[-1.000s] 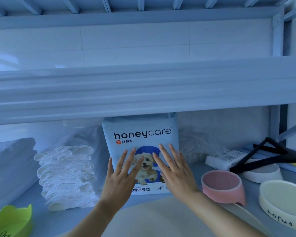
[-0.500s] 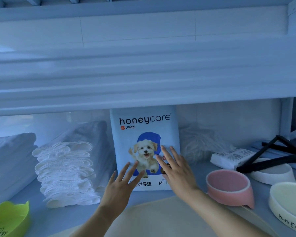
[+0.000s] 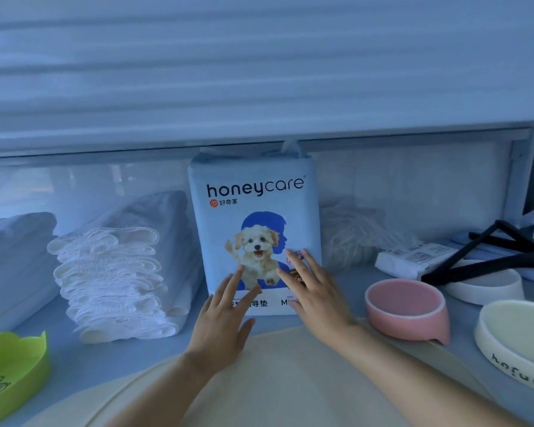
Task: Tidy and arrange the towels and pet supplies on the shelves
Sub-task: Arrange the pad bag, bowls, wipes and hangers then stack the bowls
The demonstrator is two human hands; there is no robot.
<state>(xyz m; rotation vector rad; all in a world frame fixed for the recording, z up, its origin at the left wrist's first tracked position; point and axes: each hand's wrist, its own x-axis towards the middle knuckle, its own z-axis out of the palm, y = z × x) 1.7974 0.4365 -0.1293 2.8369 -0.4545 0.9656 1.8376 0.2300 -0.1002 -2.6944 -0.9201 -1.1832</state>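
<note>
I see a pale blue plastic pack of honeycare pet pads (image 3: 253, 217) standing upright on the blue-grey shelf (image 3: 121, 352), at 12 o'clock from both hands. My left hand (image 3: 225, 322) and right hand (image 3: 315, 297) lie with straight, spread fingers over its lower front. A stack of white scalloped cloth pads (image 3: 111, 282) sits at the pack's 9 o'clock, and a round pink bowl (image 3: 407, 306) at its 4 o'clock.

Upright blue honeycare pack (image 3: 255, 217) beside stacked white towels (image 3: 111, 282).
</note>
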